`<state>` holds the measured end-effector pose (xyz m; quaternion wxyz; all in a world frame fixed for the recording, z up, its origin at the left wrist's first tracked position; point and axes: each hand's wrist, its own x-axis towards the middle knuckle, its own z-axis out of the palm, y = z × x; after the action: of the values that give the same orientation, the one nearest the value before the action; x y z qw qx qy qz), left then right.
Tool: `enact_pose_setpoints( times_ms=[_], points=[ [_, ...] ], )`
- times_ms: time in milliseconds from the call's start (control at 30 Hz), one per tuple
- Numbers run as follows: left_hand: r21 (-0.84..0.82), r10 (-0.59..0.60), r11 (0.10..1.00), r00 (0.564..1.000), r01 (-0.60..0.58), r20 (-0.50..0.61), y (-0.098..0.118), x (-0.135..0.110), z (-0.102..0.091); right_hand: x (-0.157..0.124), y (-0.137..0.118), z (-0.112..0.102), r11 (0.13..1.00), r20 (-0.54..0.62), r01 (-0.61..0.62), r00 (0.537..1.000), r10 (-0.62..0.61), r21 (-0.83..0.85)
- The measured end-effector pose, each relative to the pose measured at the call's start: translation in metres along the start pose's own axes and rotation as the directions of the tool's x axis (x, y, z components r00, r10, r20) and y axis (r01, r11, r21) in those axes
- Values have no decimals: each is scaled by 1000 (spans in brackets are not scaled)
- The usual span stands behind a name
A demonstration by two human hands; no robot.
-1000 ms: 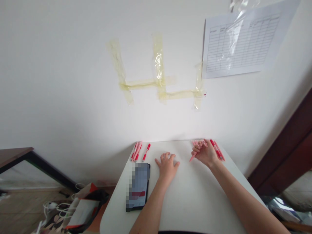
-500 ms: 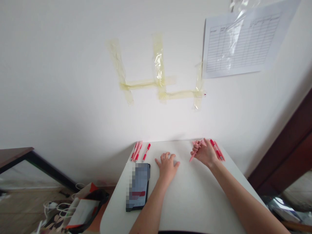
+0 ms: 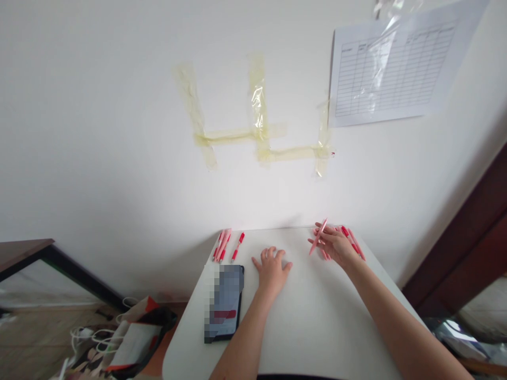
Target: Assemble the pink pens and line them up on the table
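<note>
My right hand [image 3: 336, 247] holds a pink pen [image 3: 319, 235] in its fingers, tilted, over the far right of the white table [image 3: 309, 327]. Beneath and beside that hand lie several red and pink pens [image 3: 358, 245], partly covered by it. My left hand [image 3: 272, 268] rests on the tabletop, fingers spread, with nothing in it. To its left a single red pen [image 3: 238, 248] lies by itself. A bunch of pink and red pens [image 3: 222, 246] lies at the far left corner.
A phone [image 3: 227, 303], partly pixelated, lies at the table's left edge. The white wall behind carries yellowish tape strips [image 3: 259, 111] and a printed sheet [image 3: 388, 74]. Bags and cables [image 3: 130, 338] are on the floor at left; a dark wooden piece [image 3: 463, 243] stands at right.
My right hand has turned and its fingers have opened out somewhat, raising the pink pen slightly. More pens show beneath it. My left hand has stayed still.
</note>
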<state>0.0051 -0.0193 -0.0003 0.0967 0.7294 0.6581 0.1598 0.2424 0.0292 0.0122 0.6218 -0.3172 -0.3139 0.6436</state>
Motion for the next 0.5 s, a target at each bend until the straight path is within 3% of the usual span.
enact_pose_setpoints(
  times_ms=[100, 167, 233, 367, 500],
  points=[
    [-16, 6, 1000, 1000, -6, -11, 0, 0, 0, 0, -6, -4, 975, -66, 110, 990, -124, -193],
    [-10, 6, 1000, 1000, -6, -10, 0, 0, 0, 0, -12, -7, 899, -161, 170, 954, -253, -403],
    [5, 5, 1000, 1000, -5, -3, 0, 0, 1, 0, -18, -12, 767, -214, 215, 884, -416, -605],
    [12, 6, 1000, 1000, -6, -8, -1, 1, 2, 2, -21, -23, 473, -158, 204, 769, -619, -857],
    [-13, 7, 1000, 1000, -7, -19, -1, 1, 2, 5, -8, -33, 141, 35, 163, 766, -641, -977]
  ],
)
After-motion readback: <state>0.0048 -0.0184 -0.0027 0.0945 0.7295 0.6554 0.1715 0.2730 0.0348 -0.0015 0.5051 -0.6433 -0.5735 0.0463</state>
